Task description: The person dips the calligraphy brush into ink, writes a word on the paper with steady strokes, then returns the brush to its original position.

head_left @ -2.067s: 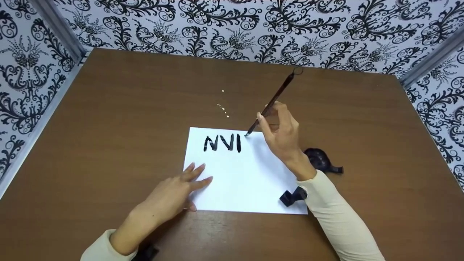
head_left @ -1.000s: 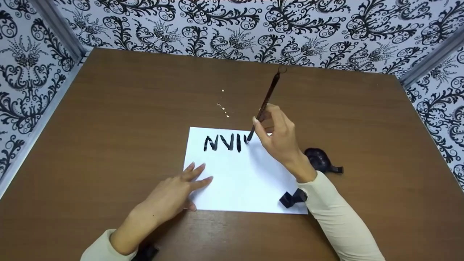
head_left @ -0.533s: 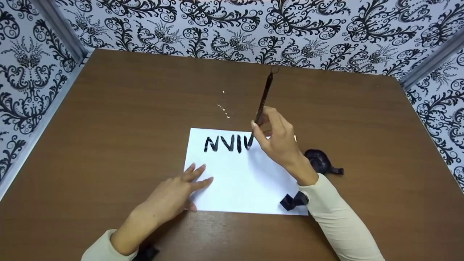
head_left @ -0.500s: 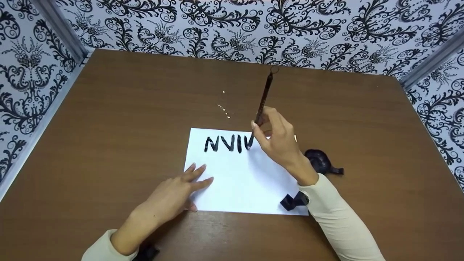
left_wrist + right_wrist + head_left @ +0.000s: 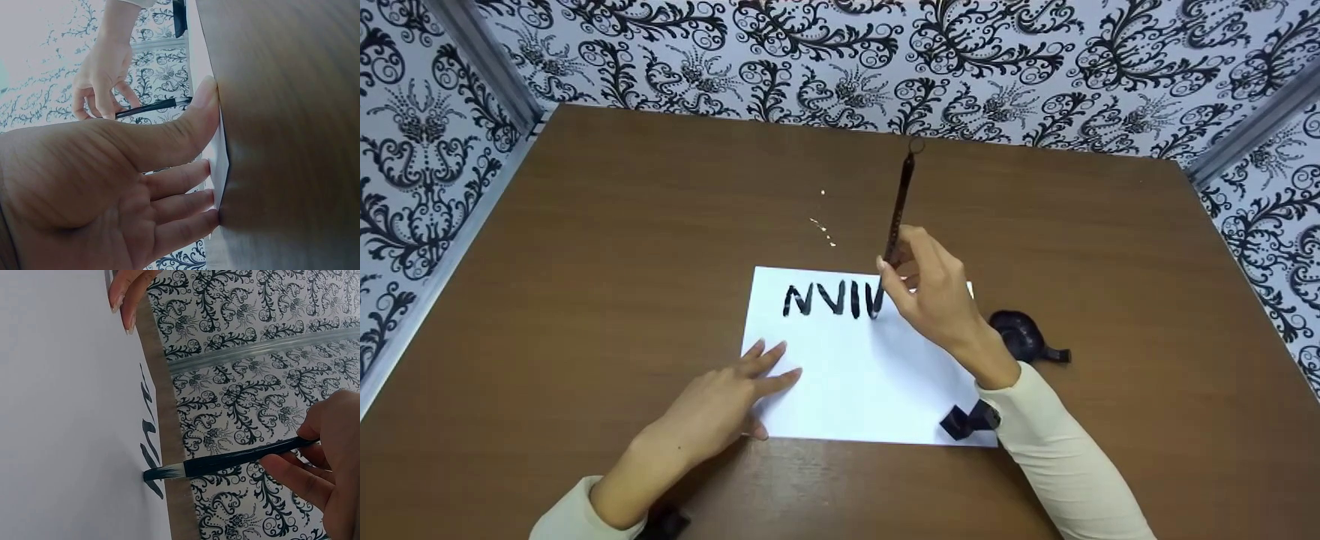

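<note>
A dark-handled paintbrush (image 5: 900,195) with a small loop at its top is pinched between the thumb and fingers of my right hand (image 5: 934,300). Its inked bristles (image 5: 163,472) touch the white paper (image 5: 840,382), on a black stroke in the row of black letter strokes (image 5: 832,298) along the far edge. My left hand (image 5: 709,409) rests on the paper's left side with fingers spread. The left wrist view shows that hand's thumb (image 5: 191,121) at the near edge of the sheet.
A dark round pot with a short spout or handle (image 5: 1024,336) stands right of the paper, partly behind my right wrist. A black wrist camera (image 5: 967,421) sits by the right sleeve. Small pale flecks (image 5: 823,229) lie on the brown table (image 5: 622,225). Patterned walls (image 5: 847,60) border it.
The paintbrush has been set on the paper right of the upright stroke and drawn downward, leaving a new black stroke. Its handle has swung more upright. The left hand has stayed in place.
</note>
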Motion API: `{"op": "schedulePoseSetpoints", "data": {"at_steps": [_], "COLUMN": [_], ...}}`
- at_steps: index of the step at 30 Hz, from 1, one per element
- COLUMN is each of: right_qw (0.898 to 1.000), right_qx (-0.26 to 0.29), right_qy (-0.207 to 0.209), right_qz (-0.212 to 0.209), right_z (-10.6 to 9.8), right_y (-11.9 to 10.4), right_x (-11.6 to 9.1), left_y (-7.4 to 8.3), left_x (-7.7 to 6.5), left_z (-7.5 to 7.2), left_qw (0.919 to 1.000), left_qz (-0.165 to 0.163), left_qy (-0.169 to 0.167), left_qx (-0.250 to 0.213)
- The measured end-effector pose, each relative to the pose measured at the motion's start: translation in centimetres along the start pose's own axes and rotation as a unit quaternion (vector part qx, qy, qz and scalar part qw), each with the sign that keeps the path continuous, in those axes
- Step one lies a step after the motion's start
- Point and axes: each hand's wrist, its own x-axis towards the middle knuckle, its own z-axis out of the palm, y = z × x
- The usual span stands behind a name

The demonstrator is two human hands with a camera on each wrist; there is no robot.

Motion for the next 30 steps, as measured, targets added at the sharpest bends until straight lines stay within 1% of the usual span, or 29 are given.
{"op": "schedulePoseSetpoints", "data": {"at_steps": [6, 12, 17, 23, 30], "right_qw": [1.000, 1.000, 0.999, 0.999, 0.998], "right_qx": [0.003, 0.006, -0.002, -0.001, 0.015], "right_qy": [-0.003, 0.022, 0.045, 0.047, 0.061], "right_qz": [-0.005, -0.007, -0.004, -0.012, -0.025], "right_z": [-0.2, -1.0, -1.4, -1.1, -0.7], "right_y": [-0.5, -0.6, 0.1, 1.3, 2.2], "right_x": [0.1, 0.4, 0.6, 0.5, 0.3], "left_y": [0.0, 0.0, 0.0, 0.0, 0.0], "left_x": [0.0, 0.0, 0.0, -0.1, 0.0], "left_z": [0.0, 0.0, 0.0, -0.1, 0.1], "left_qw": [1.0000, 1.0000, 1.0000, 0.9999, 0.9999], "left_qz": [0.002, 0.002, -0.003, -0.006, 0.003], "left_qy": [0.001, 0.001, -0.003, -0.008, 0.002], "left_qx": [0.004, 0.006, 0.004, 0.006, 0.016]}}
